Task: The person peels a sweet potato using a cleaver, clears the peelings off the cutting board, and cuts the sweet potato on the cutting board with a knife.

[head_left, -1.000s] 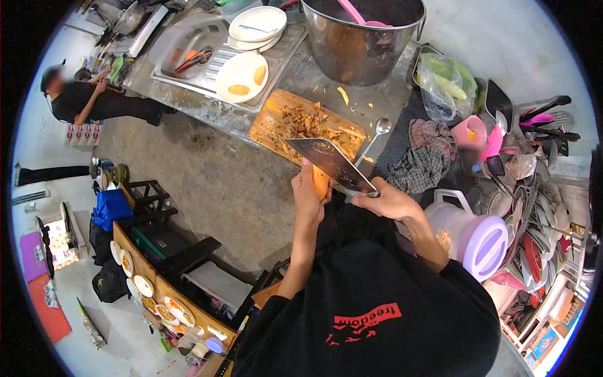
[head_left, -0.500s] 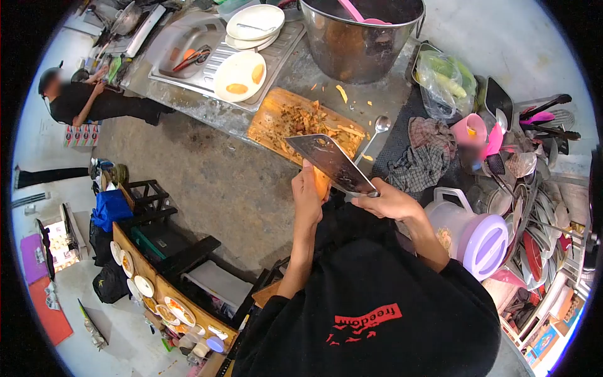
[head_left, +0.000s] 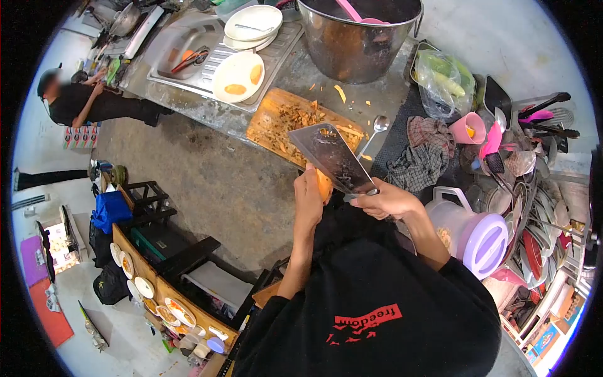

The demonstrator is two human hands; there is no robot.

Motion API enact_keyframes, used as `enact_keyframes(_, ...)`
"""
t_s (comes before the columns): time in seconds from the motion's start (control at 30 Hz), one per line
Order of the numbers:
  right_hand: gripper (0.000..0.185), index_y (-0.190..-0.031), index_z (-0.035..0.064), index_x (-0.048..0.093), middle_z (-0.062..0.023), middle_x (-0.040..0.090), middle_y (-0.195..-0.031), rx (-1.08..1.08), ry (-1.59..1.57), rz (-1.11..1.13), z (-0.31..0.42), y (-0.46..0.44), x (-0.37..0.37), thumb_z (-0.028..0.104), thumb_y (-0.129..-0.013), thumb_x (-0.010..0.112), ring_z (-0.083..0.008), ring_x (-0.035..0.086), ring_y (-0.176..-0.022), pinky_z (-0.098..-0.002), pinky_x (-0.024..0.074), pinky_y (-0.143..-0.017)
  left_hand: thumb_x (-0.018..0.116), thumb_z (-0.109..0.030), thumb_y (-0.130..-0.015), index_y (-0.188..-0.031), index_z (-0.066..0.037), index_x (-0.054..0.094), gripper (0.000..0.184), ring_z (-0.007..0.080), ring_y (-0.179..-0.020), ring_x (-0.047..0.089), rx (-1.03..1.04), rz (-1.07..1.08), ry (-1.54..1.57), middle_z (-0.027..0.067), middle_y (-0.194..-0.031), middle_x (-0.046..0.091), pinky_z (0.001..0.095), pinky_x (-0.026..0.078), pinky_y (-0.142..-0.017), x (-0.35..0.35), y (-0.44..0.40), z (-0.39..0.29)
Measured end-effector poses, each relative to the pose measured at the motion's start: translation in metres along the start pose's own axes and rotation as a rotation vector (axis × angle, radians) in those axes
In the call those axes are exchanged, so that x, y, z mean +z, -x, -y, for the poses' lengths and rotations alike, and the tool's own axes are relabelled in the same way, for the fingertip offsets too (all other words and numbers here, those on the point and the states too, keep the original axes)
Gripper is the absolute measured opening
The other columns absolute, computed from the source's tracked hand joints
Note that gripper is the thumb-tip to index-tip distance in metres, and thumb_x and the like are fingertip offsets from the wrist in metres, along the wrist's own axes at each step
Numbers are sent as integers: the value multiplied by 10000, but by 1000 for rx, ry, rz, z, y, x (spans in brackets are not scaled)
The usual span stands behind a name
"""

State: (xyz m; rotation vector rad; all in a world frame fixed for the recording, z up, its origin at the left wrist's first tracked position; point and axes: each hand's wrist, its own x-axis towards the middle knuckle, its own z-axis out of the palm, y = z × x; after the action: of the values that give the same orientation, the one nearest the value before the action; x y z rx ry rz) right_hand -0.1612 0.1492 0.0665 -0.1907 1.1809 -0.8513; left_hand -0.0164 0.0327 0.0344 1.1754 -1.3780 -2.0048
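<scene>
Two forearms (head_left: 303, 251) angled up from lower centre | left hand (head_left: 308, 196), thumb uppermost, curled around an orange vegetable (head_left: 324, 186), mid-frame | right hand (head_left: 391, 201) clenched a cleaver (head_left: 333, 160), slanted toward upper left

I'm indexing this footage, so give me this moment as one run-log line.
left hand: holding orange piece | right hand: gripping cleaver | cutting board: strewn with scraps

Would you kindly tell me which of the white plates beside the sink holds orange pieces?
The plate nearest the cutting board: two orange pieces lie on it, while the top plate of the neighbouring stack bears a utensil instead.
</scene>
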Motion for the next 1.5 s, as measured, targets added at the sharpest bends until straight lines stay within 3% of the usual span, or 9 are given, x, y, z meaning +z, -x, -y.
enact_keyframes(0.17,234,-984,-2,445,57,332,-485,-31,-22,43,-3,-4,-2,101,-868,621,-32,292,-379,-215,185,-357,274,-330,-1014,-722,-8,533,506,93,-412,435,0,17,-2,39,-564,520,238,312,-377,-3,0,1)
enact_keyframes(0.37,191,-829,53,442,51,302,-446,26,-168,209,0,-5,-6,92,-868,625,-42,280,-352,-223,187,-344,279,-326,-1012,-719,-5,541,507,93,-405,431,-22,62,-23,41,-554,520,241,306,-371,-3,1,-4)
enact_keyframes(0.5,200,-794,60,444,47,298,-449,43,-316,299,0,-7,-8,92,-868,628,-45,279,-350,-224,190,-344,271,-333,-1012,-718,-16,547,512,89,-405,430,-78,73,3,41,-561,526,234,303,-368,7,4,2)
enact_keyframes(0.7,187,-820,58,445,53,289,-460,-32,-221,184,4,-2,-4,82,-865,625,-44,273,-352,-224,190,-345,266,-346,-1014,-746,-27,553,506,84,-408,435,-81,58,87,35,-578,531,225,308,-368,8,4,2)
enact_keyframes(0.9,265,-932,48,393,54,289,-463,23,-173,124,-1,0,-3,83,-851,642,-40,274,-351,-221,191,-344,275,-356,-1014,-766,-41,541,481,82,-411,433,-40,7,66,23,-588,518,217,310,-363,3,1,-2)
enact_keyframes(1.0,229,-827,69,407,52,289,-454,3,-189,181,2,0,-5,78,-857,634,-42,271,-347,-224,193,-343,253,-356,-1015,-756,-32,561,517,78,-413,430,-39,25,25,19,-578,520,217,315,-375,2,1,-1)
enact_keyframes(1.17,383,-588,130,359,52,288,-434,56,-288,363,-7,-9,-14,91,-908,564,-47,262,-339,-229,194,-349,254,-354,-1015,-719,-35,555,530,76,-414,430,-39,47,14,12,-564,513,217,316,-377,1,1,-3)
enact_keyframes(1.37,476,-513,171,303,55,285,-415,71,-388,506,-15,-17,-15,155,-930,532,-50,254,-327,-228,188,-342,288,-362,-1017,-795,-54,522,446,70,-392,405,-30,91,76,-4,-573,486,218,289,-345,3,-1,9)
enact_keyframes(1.5,489,-503,171,296,51,285,-411,63,-371,480,-16,-17,-14,157,-936,523,-54,253,-325,-229,189,-343,279,-366,-1017,-829,-58,524,436,72,-400,410,-42,55,127,-1,-578,488,217,284,-343,3,-1,3)
